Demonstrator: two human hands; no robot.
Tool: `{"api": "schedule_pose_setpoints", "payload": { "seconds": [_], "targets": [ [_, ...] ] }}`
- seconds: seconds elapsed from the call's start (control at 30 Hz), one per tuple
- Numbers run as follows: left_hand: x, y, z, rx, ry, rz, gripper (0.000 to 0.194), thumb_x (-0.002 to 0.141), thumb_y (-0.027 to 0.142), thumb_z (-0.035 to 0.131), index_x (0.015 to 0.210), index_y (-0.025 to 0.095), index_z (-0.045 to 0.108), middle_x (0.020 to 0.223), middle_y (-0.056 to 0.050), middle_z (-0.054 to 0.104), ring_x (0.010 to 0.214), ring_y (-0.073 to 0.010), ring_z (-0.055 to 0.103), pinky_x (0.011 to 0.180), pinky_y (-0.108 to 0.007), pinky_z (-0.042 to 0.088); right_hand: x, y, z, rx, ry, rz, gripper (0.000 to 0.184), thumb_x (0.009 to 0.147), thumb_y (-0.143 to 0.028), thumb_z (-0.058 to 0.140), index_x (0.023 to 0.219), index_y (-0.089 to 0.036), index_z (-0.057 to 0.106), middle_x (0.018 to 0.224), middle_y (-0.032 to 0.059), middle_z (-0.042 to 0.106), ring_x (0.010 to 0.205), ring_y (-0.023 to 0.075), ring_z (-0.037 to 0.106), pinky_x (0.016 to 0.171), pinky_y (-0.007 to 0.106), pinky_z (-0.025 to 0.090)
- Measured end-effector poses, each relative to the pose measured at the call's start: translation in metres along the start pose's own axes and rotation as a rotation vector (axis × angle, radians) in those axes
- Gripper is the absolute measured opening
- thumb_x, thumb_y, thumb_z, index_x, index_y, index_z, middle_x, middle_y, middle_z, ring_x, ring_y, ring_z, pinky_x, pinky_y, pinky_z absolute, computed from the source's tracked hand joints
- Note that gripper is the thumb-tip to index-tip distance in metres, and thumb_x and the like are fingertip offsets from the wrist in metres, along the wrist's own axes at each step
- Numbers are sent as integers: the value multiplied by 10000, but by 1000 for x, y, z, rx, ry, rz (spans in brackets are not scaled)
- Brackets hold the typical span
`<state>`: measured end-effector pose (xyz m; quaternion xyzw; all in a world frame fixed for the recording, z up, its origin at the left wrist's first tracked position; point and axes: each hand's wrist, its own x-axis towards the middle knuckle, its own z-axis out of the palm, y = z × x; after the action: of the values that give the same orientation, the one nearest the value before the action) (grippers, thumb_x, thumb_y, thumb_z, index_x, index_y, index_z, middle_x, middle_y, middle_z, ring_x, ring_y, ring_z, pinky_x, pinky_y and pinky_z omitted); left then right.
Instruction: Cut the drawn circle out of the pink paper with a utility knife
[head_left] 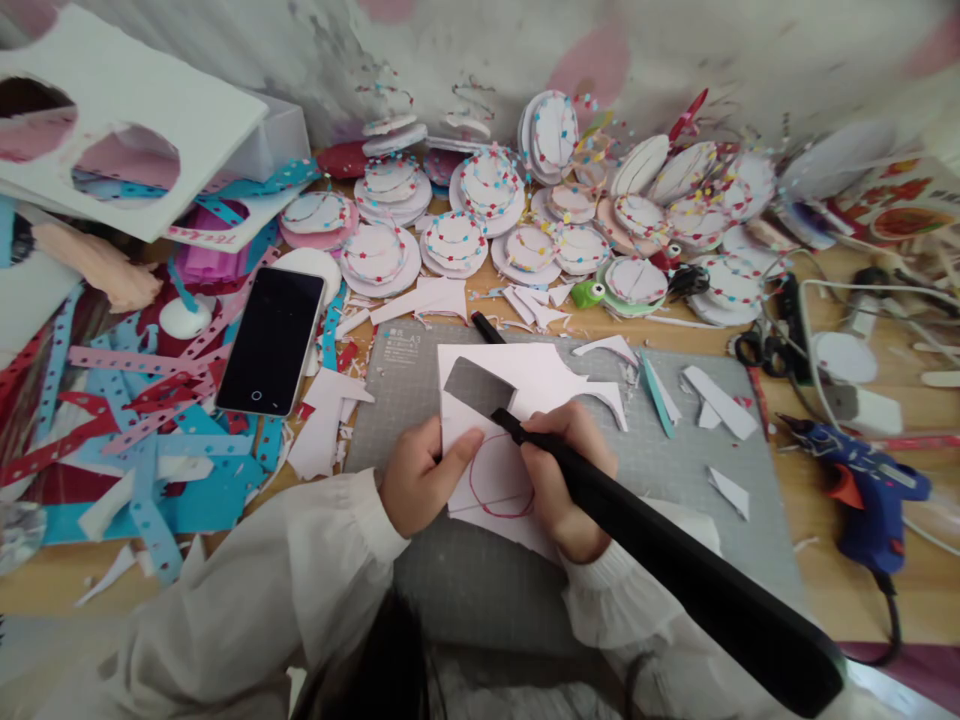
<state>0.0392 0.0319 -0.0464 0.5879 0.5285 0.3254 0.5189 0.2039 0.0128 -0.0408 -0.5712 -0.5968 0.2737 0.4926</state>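
A white sheet (525, 385) with a red circle (501, 490) drawn on it lies on a grey cutting mat (675, 460). My left hand (420, 480) grips the sheet's left edge, thumb lying on top beside the circle. My right hand (562, 480) is closed around a long black tool (675, 565) that slants in from the lower right. Its flat grey end (478, 385) rests on the sheet above the circle. Both wrists wear white sleeves.
A black phone (271, 340) lies left of the mat among red, pink and blue punched paper strips (135, 400). Stacks of decorated paper discs (457, 240) fill the back. A blue glue gun (870, 490) and scissors (757, 350) sit right. Another person's hand (127, 285) rests far left.
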Motion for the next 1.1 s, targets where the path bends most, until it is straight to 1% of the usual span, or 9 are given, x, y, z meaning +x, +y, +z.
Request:
{"api": "schedule_pose_setpoints", "payload": {
  "seconds": [0.23,0.37,0.6,0.87,1.1],
  "targets": [
    [0,-1,1,-40,-8,-24,320,863,446,553,774,142,600,675,-36,632,602,-152,553,569,-267,454,1,0,-1,4,-15,-27,135,720,-119,540,777,-239,513,574,-59,482,499,121,474,464,257,346],
    [0,1,1,-12,8,-34,320,855,446,556,761,142,598,647,-31,618,567,-146,535,547,-266,443,2,-1,-2,7,-39,-34,141,726,-115,545,780,-237,502,566,-65,466,496,114,462,456,250,326],
    [0,1,1,5,5,-44,321,852,448,552,729,153,573,592,-13,577,537,-137,503,519,-262,424,1,1,-1,34,-53,-33,166,708,-84,527,766,-237,496,559,-54,457,493,128,453,454,272,335],
    [0,0,0,22,7,-30,322,849,450,553,710,159,560,582,-8,567,526,-129,485,514,-257,414,0,4,-2,37,-78,-43,193,706,-87,540,776,-260,489,562,-43,466,498,143,451,440,283,330],
    [-1,0,0,0,-10,-30,318,849,450,555,724,159,571,600,-15,595,554,-141,529,533,-258,434,-3,9,-4,24,-71,-35,178,712,-94,540,778,-255,505,585,-39,469,502,144,443,441,288,340]
  ]
}}
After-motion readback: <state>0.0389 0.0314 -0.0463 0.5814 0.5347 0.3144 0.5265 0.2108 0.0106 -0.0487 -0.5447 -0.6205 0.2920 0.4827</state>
